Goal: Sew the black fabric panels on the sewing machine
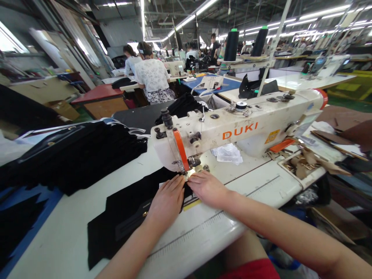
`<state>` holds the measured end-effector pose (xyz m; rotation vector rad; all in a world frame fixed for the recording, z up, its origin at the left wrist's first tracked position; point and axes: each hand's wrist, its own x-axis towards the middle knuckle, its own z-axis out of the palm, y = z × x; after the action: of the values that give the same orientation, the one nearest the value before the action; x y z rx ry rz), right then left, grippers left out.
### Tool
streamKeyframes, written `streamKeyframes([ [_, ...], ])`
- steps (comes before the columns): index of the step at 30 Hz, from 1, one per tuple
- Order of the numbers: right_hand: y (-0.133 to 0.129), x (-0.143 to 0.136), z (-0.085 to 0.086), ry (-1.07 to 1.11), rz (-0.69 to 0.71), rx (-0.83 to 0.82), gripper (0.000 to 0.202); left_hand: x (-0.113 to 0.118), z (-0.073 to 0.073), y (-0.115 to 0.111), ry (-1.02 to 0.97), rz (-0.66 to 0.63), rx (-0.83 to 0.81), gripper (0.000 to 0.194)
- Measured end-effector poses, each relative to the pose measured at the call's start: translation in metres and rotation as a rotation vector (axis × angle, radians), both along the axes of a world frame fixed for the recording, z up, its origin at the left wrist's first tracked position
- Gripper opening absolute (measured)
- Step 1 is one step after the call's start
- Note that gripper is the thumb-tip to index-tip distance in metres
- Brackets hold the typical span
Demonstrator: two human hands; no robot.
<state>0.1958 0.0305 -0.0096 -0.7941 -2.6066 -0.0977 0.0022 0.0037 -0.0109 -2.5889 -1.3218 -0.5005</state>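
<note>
A black fabric piece [124, 205] lies on the white sewing table, its right end under the needle area of the white sewing machine [212, 131]. My left hand [168, 197] rests flat on the fabric, fingers stretched toward the needle. Just right of the needle, my right hand [206, 188] lies with its fingers extended at the fabric's edge. The fingertips of both hands are close to the presser foot, which they partly hide. A small gold stud [145, 213] shows on the fabric beside my left wrist.
Black pieces [84, 151] are piled at the left. White labels [228, 154] lie behind the needle, under the machine arm. A tray [302, 166] of small parts sits at the right. Thread cones [231, 45] stand behind. A person [152, 73] sits farther back.
</note>
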Motion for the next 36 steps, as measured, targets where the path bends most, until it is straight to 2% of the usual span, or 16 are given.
streamKeyframes([
  [12, 0.001, -0.001, 0.001, 0.019, -0.046, -0.017, 0.010, -0.002, 0.002, 0.019, -0.015, 0.082, -0.046, 0.039],
  [15, 0.000, 0.000, 0.003, 0.035, -0.052, -0.012, 0.010, -0.003, 0.002, 0.017, -0.003, 0.098, -0.064, 0.039],
  [20, -0.006, 0.004, 0.005, 0.121, -0.031, 0.010, 0.014, -0.016, 0.003, -0.013, 0.021, 0.120, -0.142, 0.041],
  [24, -0.010, 0.005, 0.003, 0.184, 0.012, -0.003, 0.016, -0.030, 0.017, -0.051, 0.001, 0.161, -0.104, 0.049],
  [27, -0.012, 0.006, 0.003, 0.207, 0.028, -0.021, 0.018, -0.047, 0.029, -0.083, -0.007, 0.253, 0.006, 0.075],
  [29, -0.013, 0.005, 0.003, 0.222, 0.031, -0.032, 0.019, -0.066, 0.028, -0.105, 0.048, 0.266, -0.004, 0.083],
  [31, -0.014, 0.005, 0.003, 0.233, 0.036, -0.040, 0.020, -0.090, 0.020, -0.124, 0.120, 0.254, -0.075, 0.071],
  [33, -0.015, 0.005, 0.003, 0.244, 0.041, -0.044, 0.020, -0.116, 0.014, -0.132, 0.148, 0.291, -0.161, 0.056],
  [35, -0.015, 0.004, 0.002, 0.256, 0.047, -0.051, 0.020, -0.142, 0.025, -0.125, 0.123, 0.431, -0.233, 0.051],
  [36, -0.015, 0.004, 0.002, 0.262, 0.050, -0.057, 0.020, -0.155, 0.040, -0.115, 0.095, 0.534, -0.253, 0.049],
])
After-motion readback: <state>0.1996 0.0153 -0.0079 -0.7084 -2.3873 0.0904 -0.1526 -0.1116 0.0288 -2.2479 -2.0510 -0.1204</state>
